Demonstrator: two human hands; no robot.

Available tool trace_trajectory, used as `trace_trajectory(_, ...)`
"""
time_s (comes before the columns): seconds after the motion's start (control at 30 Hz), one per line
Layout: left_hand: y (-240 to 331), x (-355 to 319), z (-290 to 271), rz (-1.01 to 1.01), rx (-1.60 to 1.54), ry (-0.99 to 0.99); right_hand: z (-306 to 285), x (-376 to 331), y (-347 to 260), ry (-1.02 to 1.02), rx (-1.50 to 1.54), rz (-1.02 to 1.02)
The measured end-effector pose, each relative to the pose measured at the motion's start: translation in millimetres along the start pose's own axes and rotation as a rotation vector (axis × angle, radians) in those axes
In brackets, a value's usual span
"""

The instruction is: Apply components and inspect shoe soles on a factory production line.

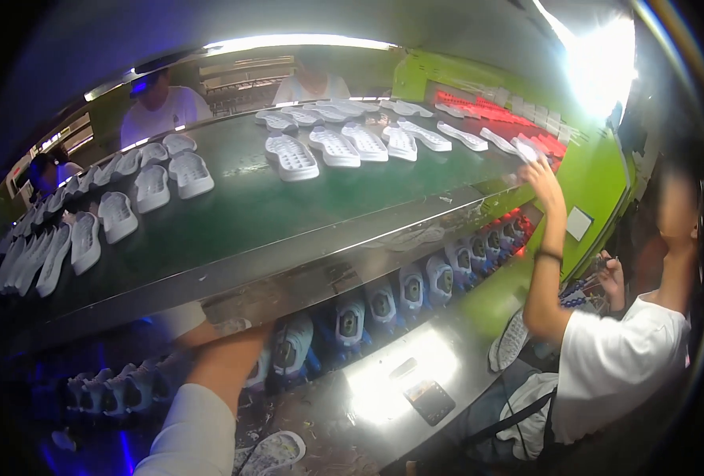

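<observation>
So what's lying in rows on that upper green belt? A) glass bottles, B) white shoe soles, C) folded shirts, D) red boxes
B: the green belt carries rows of white shoe soles lying flat with their patterned faces up, and a co-worker's hand reaches to that belt's right end.

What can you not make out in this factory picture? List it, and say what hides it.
- Head view: the person's own reaching hand is lost in shadow under the metal belt edge; its fingers and anything held cannot be told.
- The other own hand is out of frame.
- Far white soles blur in lamp glare.
- Lower-row shoes are dark.
</observation>
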State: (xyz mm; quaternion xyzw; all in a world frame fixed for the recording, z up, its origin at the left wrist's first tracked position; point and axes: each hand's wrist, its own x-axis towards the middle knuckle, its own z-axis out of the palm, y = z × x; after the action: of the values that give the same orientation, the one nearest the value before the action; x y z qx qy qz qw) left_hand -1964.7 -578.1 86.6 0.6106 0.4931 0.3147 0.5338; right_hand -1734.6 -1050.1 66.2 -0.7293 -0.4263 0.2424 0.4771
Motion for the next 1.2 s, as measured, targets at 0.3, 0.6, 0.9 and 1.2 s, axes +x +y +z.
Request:
trace_trajectory(0.3, -58, -200, -79, 0.261, -0.108, 0.056, 37, -15, -55, -0.233, 0.171, -0.066)
trace_trajectory(0.6, -48, -453, -83, 0.57, 0.424, 0.277, 97, -55, -120, -0.642, 0.217, -0.076)
trace_trajectory(0.9, -70, -554, -95, 0.747, 0.701, 0.349, 151, -118, -141, -0.536, 0.218, -0.328)
trace_trajectory(1.2, -74, -582, -96, 0.814, 0.686, 0.337, 153, -141, -139, -0.544, 0.137, -0.481)
